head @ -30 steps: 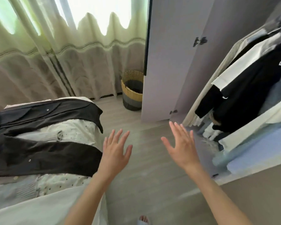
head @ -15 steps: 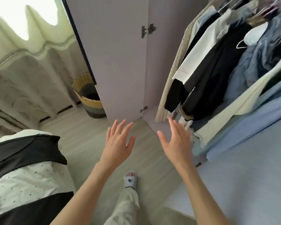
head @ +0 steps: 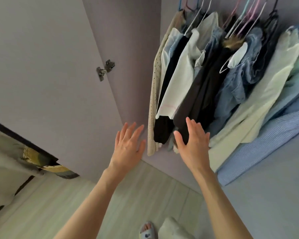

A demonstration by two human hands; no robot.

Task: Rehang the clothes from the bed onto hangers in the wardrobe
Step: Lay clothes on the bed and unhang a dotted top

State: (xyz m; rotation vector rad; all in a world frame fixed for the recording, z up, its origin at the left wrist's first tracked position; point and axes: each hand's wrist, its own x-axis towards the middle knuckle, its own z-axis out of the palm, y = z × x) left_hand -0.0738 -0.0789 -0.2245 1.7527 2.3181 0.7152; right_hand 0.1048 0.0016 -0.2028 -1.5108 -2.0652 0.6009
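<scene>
Open floor [head: 110,200] lay below the wardrobe door [head: 41,75]. Left hand [head: 129,145] was spread flat, holding nothing. Right hand [head: 192,144] was spread too, empty, fingertips before the black garment [head: 193,100] among the hanging clothes [head: 235,80] on hangers [head: 245,18].

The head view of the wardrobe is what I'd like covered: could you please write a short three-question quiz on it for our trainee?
1. True or false: the left hand grips a hanger.
2. Which garment hangs nearest the wardrobe door?
A. dotted beige garment
B. denim garment
C. blue striped shirt
3. Fill in: the right hand is raised with straight fingers in front of the hem of a ____ garment.

Key:
1. False; both hands are empty, fingers spread.
2. A
3. black
</scene>
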